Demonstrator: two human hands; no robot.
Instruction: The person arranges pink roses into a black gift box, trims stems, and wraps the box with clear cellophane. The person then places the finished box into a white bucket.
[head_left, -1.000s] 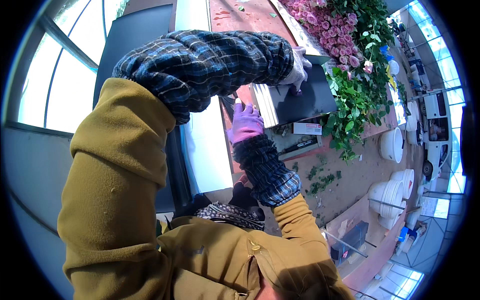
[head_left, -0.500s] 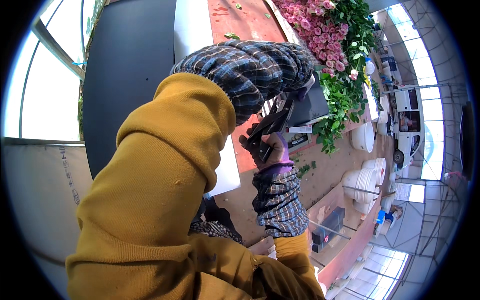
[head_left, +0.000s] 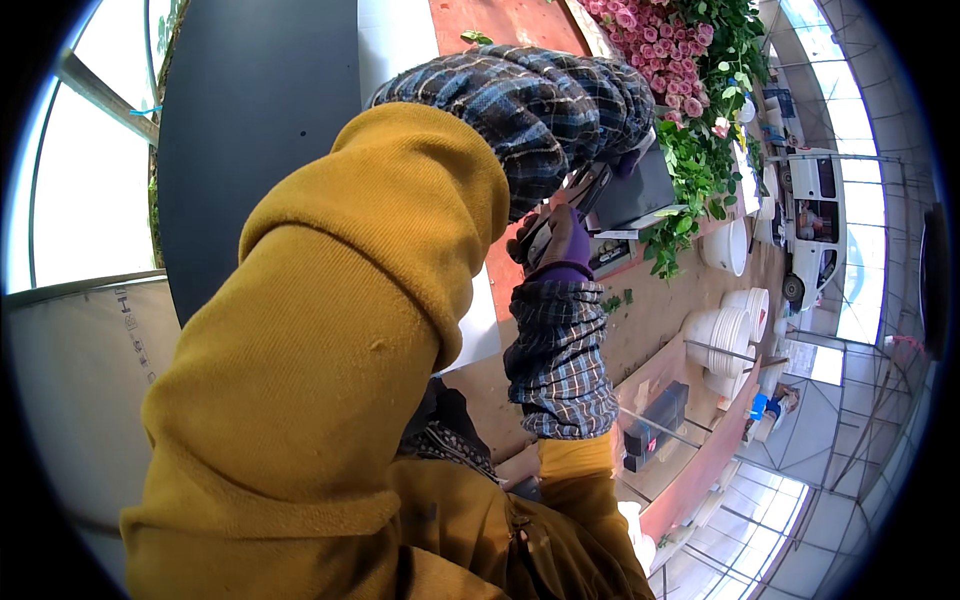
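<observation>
My left arm, in a mustard sleeve with a blue plaid cuff, reaches across to a dark box-shaped thing [head_left: 640, 190]. Only a bit of my purple-gloved left hand [head_left: 628, 162] shows at the top of that box, and the cuff hides its fingers. My right hand [head_left: 562, 243], in a purple glove with dark fingers, is closed on a long black stapler-like tool [head_left: 588, 188] beside the box. Its exact kind is not clear. An open-fronted compartment [head_left: 610, 254] with small items shows under the box.
Pink roses [head_left: 665, 50] and green leaves [head_left: 690, 170] lie beyond the box. A large black panel [head_left: 260, 150] and a white sheet [head_left: 395, 40] lie at left on a red tabletop [head_left: 500, 20]. White buckets [head_left: 715, 340] and a parked van [head_left: 815, 215] are at right.
Both hands have shifted up and slightly right in the picture. My right hand and the black tool have turned more toward the dark box.
</observation>
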